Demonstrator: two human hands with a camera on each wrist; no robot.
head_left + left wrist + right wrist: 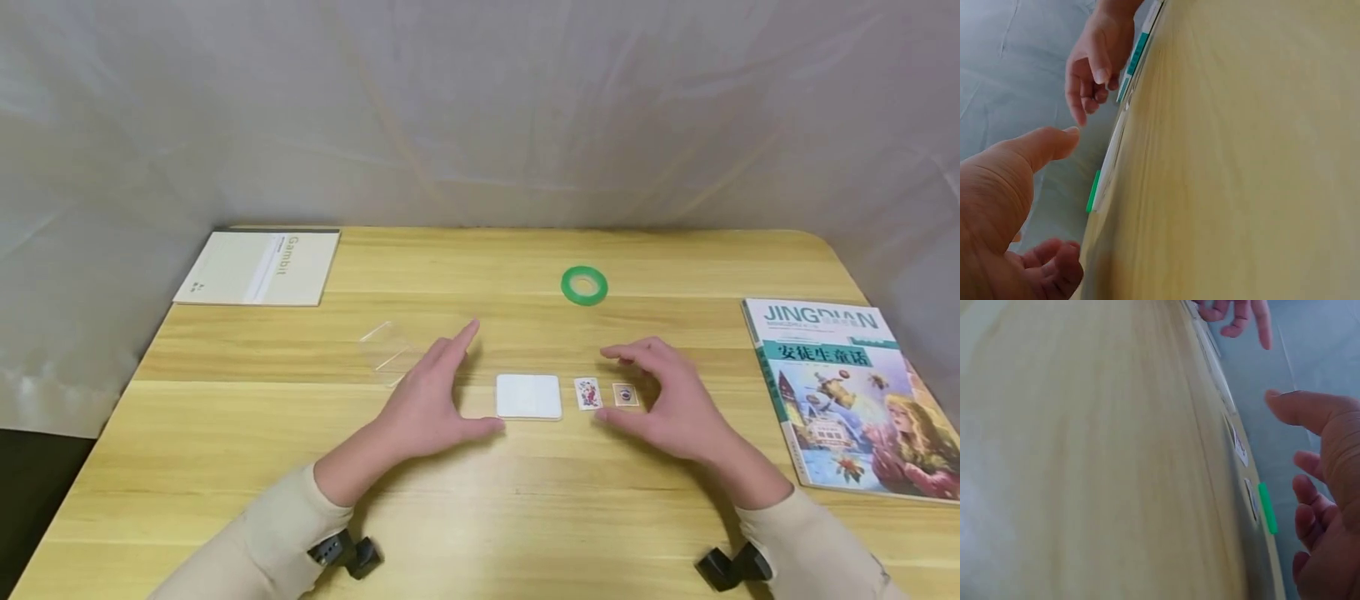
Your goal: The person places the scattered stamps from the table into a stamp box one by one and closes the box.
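Head view shows a flat, white, rounded-rectangular slab, long axis crosswise, near-left of the green ring-shaped tape roll, between the empty, parted left hand and right hand, left nearer.

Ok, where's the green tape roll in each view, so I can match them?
Head: the green tape roll, just right of centre, near the middle height.
Left wrist: the roll, edge on, left of centre, below the middle.
Right wrist: the roll, edge on, right of centre, below the middle.
Shared landmark: the right hand, right of centre in head, top in left wrist, right edge in right wrist.
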